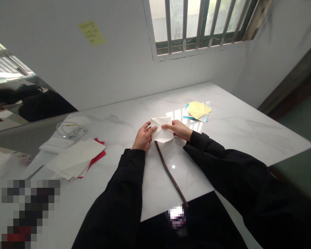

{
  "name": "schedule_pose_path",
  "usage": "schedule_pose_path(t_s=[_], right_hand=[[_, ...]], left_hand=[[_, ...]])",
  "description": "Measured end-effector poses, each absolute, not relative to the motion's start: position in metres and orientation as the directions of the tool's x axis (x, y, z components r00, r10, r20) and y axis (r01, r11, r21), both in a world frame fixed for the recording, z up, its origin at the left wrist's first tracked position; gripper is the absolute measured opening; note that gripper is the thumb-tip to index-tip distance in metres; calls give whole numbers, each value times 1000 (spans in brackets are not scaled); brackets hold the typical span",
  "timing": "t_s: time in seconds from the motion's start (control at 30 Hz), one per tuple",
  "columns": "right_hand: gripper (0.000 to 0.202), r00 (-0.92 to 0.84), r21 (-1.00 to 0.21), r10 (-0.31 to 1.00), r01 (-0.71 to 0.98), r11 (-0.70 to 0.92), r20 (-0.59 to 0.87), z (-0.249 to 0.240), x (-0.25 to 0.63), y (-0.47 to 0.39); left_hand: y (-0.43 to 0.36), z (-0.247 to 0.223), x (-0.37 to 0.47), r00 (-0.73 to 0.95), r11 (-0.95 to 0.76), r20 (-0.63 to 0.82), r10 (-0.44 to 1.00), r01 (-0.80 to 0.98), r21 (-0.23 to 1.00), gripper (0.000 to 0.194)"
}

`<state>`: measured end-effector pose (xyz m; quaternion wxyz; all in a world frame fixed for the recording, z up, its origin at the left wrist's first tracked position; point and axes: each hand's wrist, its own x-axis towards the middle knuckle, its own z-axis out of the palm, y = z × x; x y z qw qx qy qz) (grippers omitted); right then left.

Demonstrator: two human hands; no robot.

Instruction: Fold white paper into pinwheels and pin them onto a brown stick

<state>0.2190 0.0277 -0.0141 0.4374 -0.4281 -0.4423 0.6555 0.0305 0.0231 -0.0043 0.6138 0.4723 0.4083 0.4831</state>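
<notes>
A folded cream-white paper point(162, 135) is held up over the marble-patterned table, its creases meeting near the middle. My left hand point(143, 136) grips its left side, thumb on the front and fingers partly behind. On the right side my right hand point(180, 129) pinches it the same way, thumb pressed on the face near the centre. A thin brown stick or cord point(168, 169) runs from beneath the paper down to the table's near edge.
Yellow, white and blue papers point(199, 110) lie beyond my right hand. To the left are cream and red sheets point(79, 157) and a coiled white cable point(70, 130). A yellow note point(92, 33) is on the wall beside a barred window point(191, 26).
</notes>
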Motion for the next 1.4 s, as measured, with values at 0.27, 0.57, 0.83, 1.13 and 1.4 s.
schedule_pose_path(t_s=[0.27,0.57,0.83,1.13,1.4], right_hand=[[27,-262,-956,948,-180,-232,-181,-11,219,24],[35,-259,-972,953,-131,-194,-155,-11,220,24],[34,-279,-964,945,-151,-219,-171,-7,220,21],[37,-266,-976,953,-120,-183,-146,-13,221,25],[36,-248,-975,955,-112,-192,-160,-18,220,27]], left_hand=[[25,-12,31,217,10,21,976,-143,990,62],[29,-17,30,203,3,29,979,-158,988,62],[29,-17,29,195,-20,48,980,-145,989,59],[30,-19,28,180,-49,68,981,-105,993,56],[31,-20,28,197,-29,51,979,-111,993,57]])
